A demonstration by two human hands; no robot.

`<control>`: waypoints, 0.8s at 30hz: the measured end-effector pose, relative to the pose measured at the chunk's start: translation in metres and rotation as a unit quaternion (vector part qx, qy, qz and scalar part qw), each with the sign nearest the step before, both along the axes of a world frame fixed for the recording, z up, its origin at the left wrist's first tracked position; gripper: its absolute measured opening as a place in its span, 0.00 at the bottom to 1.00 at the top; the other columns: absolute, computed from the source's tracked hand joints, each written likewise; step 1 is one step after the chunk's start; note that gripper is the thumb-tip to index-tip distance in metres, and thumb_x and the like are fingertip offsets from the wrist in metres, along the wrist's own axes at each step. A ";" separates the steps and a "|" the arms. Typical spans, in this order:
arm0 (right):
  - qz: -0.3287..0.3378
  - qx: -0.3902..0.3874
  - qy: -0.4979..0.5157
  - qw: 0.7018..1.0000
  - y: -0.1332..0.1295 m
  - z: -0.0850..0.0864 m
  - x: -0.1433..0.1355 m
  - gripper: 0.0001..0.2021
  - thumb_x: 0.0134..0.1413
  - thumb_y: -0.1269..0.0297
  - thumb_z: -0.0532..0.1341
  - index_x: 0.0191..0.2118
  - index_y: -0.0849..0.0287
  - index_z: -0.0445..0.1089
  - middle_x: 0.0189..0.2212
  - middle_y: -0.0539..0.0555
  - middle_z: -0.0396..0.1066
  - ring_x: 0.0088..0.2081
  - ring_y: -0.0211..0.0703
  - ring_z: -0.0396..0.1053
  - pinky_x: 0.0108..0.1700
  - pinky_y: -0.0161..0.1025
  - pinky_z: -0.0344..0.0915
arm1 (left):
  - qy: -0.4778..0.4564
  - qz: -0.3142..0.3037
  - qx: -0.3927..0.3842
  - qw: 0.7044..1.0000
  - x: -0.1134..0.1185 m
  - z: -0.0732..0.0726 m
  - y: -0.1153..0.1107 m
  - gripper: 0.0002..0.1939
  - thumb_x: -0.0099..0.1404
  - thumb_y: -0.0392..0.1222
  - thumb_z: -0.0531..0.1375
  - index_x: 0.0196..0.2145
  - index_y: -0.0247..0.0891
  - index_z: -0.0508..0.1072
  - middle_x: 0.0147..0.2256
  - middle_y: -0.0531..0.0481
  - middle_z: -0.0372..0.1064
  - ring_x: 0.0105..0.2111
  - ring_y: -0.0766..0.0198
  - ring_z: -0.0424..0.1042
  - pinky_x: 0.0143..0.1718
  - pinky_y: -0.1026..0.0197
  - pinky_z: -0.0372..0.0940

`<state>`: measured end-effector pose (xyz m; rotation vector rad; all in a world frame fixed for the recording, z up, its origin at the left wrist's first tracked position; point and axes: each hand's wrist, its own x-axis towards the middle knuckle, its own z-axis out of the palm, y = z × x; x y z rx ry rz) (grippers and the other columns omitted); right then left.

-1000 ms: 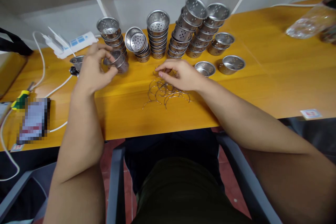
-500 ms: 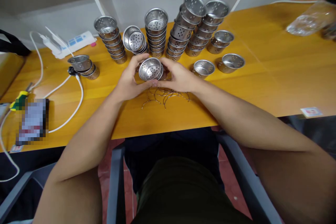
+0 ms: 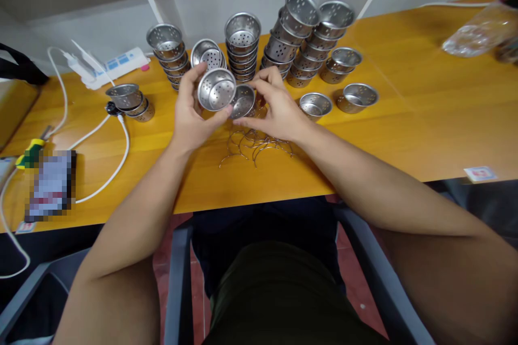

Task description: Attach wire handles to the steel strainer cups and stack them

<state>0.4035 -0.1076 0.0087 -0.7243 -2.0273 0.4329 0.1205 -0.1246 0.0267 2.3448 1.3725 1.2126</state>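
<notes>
My left hand (image 3: 194, 113) grips a perforated metal cup (image 3: 217, 90) by its sides, its mouth tilted toward me. Just right of it, a second perforated metal cup (image 3: 244, 101) sits between the thumb and fingers of my right hand (image 3: 277, 105). The two cups overlap in view; whether they touch, I cannot tell. Below my hands, several thin curved wires (image 3: 259, 145) lie loose on the table. Beyond them stand stacks of like cups, among them a tall middle stack (image 3: 243, 46) and a leaning stack (image 3: 283, 40).
Two single cups, a nearer one (image 3: 315, 106) and a farther one (image 3: 358, 98), stand at right beside a short stack (image 3: 343, 64). On the left lie tipped cups (image 3: 129, 101), a white power strip (image 3: 117, 67), cables, a screwdriver (image 3: 31, 152) and a blurred-out phone (image 3: 50, 186). A plastic bag (image 3: 471, 35) lies far right.
The nested cups held between both hands have come apart. One has moved up and left with my left hand; the other stays in my right.
</notes>
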 end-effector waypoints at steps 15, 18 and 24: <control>0.238 -0.015 -0.174 0.956 -0.037 -0.011 -0.038 0.32 0.77 0.47 0.78 0.78 0.53 0.79 0.71 0.67 0.86 0.71 0.72 0.78 0.77 0.67 0.67 | 0.076 0.044 -0.255 0.963 -0.071 0.024 0.010 0.42 0.58 0.52 0.80 0.68 0.40 0.81 0.67 0.36 0.86 0.65 0.33 0.87 0.75 0.32 0.81; 0.208 0.003 -0.205 0.956 -0.040 -0.013 -0.040 0.37 0.78 0.43 0.79 0.82 0.53 0.78 0.75 0.70 0.83 0.73 0.76 0.75 0.79 0.72 0.66 | 0.080 0.063 -0.212 0.972 -0.067 0.025 0.008 0.40 0.64 0.59 0.79 0.68 0.40 0.82 0.73 0.33 0.83 0.73 0.30 0.84 0.81 0.30 0.77; 0.115 -0.001 -0.148 0.982 -0.027 0.016 -0.003 0.38 0.83 0.35 0.72 0.84 0.51 0.77 0.73 0.69 0.85 0.70 0.75 0.81 0.77 0.72 0.75 | 0.015 0.135 -0.192 0.972 -0.068 0.012 0.018 0.23 0.77 0.58 0.75 0.60 0.42 0.82 0.62 0.38 0.89 0.63 0.38 0.89 0.75 0.34 0.83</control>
